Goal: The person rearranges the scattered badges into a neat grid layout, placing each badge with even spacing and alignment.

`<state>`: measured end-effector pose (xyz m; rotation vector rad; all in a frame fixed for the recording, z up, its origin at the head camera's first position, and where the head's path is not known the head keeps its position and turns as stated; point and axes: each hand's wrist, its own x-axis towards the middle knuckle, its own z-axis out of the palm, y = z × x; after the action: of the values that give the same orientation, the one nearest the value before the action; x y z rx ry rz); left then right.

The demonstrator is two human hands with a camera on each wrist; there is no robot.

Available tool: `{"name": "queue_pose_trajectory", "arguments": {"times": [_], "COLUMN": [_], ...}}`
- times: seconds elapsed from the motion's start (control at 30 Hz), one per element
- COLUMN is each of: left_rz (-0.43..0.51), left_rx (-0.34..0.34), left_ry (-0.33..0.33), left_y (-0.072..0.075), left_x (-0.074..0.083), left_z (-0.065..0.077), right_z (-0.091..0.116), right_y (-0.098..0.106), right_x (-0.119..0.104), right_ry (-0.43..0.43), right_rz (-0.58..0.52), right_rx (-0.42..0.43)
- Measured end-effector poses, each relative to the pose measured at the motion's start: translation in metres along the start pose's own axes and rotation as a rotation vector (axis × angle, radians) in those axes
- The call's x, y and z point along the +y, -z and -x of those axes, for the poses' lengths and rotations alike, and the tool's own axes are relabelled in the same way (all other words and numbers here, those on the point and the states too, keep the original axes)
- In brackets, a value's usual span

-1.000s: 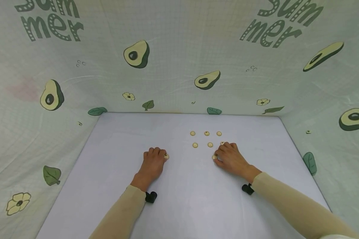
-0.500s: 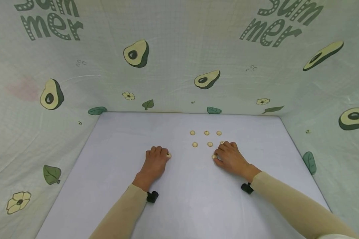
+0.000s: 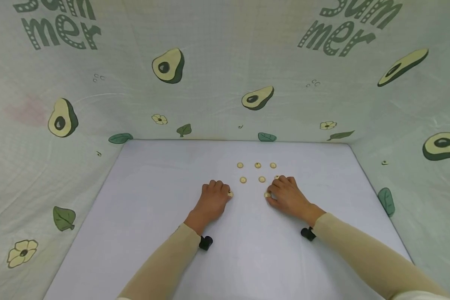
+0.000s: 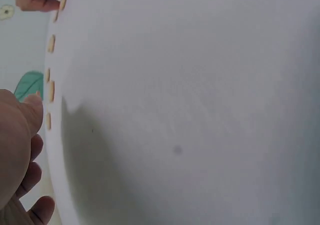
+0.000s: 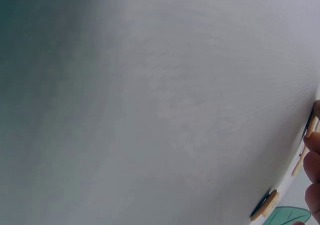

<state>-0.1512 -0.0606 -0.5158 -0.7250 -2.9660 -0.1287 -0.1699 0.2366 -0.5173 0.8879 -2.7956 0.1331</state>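
My left hand (image 3: 214, 202) pinches a small round pale wooden disc (image 3: 230, 194) between thumb and fingertips, low over the white tabletop. To its right, my right hand (image 3: 289, 199) holds another such disc (image 3: 267, 194) at its thumb and forefinger; the right wrist view shows this disc (image 5: 311, 124) edge-on between the fingers. Beyond the hands, more discs lie in two rows. The back row holds three, from the left disc (image 3: 240, 165) to the right disc (image 3: 273, 165). In the nearer row, the right knuckles partly cover the rightmost disc (image 3: 277, 177).
The white tabletop (image 3: 153, 166) stretches to both sides and toward me. A pale cloth (image 3: 210, 75) printed with avocados, leaves and lettering walls it in at the back and sides. Each wrist wears a small black camera (image 3: 206, 243).
My left hand has slid right across the table with its disc, closing the distance to the right hand. The right hand and the rows of discs have stayed in place.
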Motion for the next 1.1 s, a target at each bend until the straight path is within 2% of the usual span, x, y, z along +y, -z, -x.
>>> {"name": "queue_pose_trajectory", "arguments": {"times": [0.2, 0.47, 0.6, 0.77, 1.1], "left_rz": [-0.037, -0.066, -0.09, -0.116, -0.098], "left_rx": [-0.016, -0.026, -0.04, -0.021, -0.01], "left_ry": [-0.04, -0.057, -0.048, -0.05, -0.048], "left_y": [-0.007, -0.013, -0.017, -0.021, -0.022], "left_x": [0.02, 0.039, 0.042, 0.043, 0.045], "left_z": [-0.014, -0.022, -0.023, -0.022, -0.024], "right_z": [-0.001, -0.003, -0.003, -0.002, 0.0], "right_y": [-0.002, -0.001, -0.002, -0.003, -0.001], "right_x": [0.001, 0.0, 0.0, 0.001, 0.002], "right_ry": [0.004, -0.014, -0.016, -0.011, -0.018], "right_rz": [-0.008, 0.001, -0.001, 0.005, 0.008], "right_rx": [0.004, -0.025, -0.032, -0.018, -0.025]}}
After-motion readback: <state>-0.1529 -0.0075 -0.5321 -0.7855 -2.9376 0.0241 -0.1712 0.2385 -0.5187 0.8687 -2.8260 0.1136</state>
